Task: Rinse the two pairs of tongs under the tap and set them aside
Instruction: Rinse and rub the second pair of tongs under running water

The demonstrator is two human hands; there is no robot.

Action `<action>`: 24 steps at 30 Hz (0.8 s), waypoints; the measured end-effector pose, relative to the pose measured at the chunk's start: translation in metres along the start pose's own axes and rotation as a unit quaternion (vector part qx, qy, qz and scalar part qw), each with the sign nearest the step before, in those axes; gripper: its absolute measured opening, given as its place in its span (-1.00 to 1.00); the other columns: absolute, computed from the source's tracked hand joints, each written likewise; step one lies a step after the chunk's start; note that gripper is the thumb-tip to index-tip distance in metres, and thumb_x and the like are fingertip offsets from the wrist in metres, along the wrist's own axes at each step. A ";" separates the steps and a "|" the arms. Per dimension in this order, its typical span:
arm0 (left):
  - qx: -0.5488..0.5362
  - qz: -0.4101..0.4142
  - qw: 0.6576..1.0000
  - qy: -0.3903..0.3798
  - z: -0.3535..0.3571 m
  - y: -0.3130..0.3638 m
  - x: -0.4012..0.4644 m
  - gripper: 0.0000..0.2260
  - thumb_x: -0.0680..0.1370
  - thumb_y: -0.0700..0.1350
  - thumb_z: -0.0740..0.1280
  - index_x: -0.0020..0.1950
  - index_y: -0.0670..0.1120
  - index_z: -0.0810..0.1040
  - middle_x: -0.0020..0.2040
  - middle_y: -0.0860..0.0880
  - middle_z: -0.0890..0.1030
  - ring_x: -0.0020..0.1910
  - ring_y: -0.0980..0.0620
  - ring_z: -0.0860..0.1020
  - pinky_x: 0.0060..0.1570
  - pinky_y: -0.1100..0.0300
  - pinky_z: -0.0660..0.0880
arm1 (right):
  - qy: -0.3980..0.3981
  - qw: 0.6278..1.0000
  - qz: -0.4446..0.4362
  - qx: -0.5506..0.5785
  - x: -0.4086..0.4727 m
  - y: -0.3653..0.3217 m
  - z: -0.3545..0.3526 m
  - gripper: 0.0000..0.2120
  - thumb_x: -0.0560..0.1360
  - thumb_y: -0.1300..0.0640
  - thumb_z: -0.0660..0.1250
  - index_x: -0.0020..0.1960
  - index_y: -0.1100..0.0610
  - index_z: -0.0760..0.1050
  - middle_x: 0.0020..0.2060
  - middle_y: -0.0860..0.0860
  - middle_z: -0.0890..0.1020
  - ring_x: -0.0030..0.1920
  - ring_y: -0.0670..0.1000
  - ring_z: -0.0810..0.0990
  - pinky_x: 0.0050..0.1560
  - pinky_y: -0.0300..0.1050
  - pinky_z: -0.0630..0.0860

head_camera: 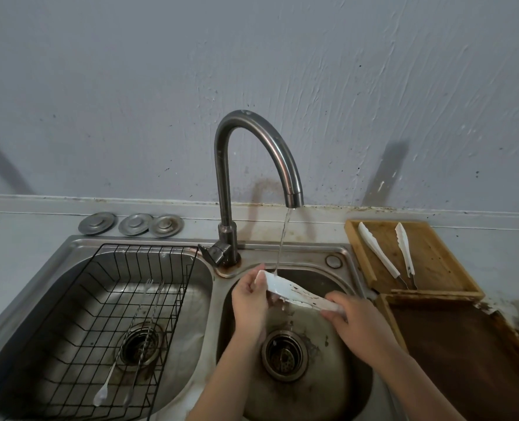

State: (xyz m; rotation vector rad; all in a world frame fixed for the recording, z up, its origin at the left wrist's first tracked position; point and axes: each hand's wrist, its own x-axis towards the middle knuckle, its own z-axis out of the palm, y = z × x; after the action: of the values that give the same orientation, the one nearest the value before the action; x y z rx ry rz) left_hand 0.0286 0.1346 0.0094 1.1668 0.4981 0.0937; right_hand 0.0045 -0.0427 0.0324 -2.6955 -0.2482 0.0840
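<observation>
Left hand [250,294] pinching the tip of stained white plastic tongs [294,293], right hand [354,322] gripping their handle, under the curved steel tap [253,165] stream, second white tongs [387,253] on wooden tray [434,262]

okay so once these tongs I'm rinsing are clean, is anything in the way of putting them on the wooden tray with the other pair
Nothing visible blocks it. The tongs, held by the left hand and right hand, sit under the tap. The wooden tray lies just right of the sink, with bare space beside the other pair.
</observation>
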 end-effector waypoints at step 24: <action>0.083 -0.044 0.996 0.004 0.025 -0.012 -0.026 -0.60 0.35 -0.24 0.53 0.10 -0.17 0.46 -0.05 -0.15 0.65 -0.13 -0.04 0.67 -0.19 0.12 0.65 | 0.066 0.995 -0.047 -0.051 0.006 -0.016 0.008 -0.62 0.53 -0.06 0.22 0.33 -0.05 0.40 0.03 -0.09 0.65 -0.03 -0.12 0.59 -0.05 -0.20 0.54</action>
State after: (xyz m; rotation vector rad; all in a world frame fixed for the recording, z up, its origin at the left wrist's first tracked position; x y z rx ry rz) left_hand 0.0143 0.1001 0.0148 1.3048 0.5717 -0.0206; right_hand 0.0070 -0.0238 0.0315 -2.7716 -0.3481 -0.1382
